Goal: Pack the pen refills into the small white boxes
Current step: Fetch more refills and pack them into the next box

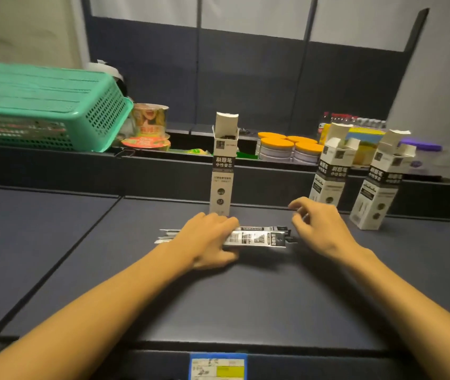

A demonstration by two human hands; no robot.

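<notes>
A flat packet of pen refills [256, 238] lies crosswise on the dark table, with loose refill ends sticking out at its left [165, 235]. My left hand [207, 239] lies over the packet's left half, fingers on top and thumb at its near edge. My right hand [320, 229] hovers at the packet's right end with fingers loosely curled; whether it holds something small is unclear. Three small white boxes stand upright with top flaps open: one [222, 174] just behind my left hand, two [328, 171] [377, 187] at the right.
A green plastic basket [45, 108] sits upside down at the back left on a raised ledge. Instant-noodle cups [149, 124], orange-lidded jars [287, 148] and bottles [352, 119] line the trough behind. A blue-edged label [218, 366] is stuck on the table's near edge.
</notes>
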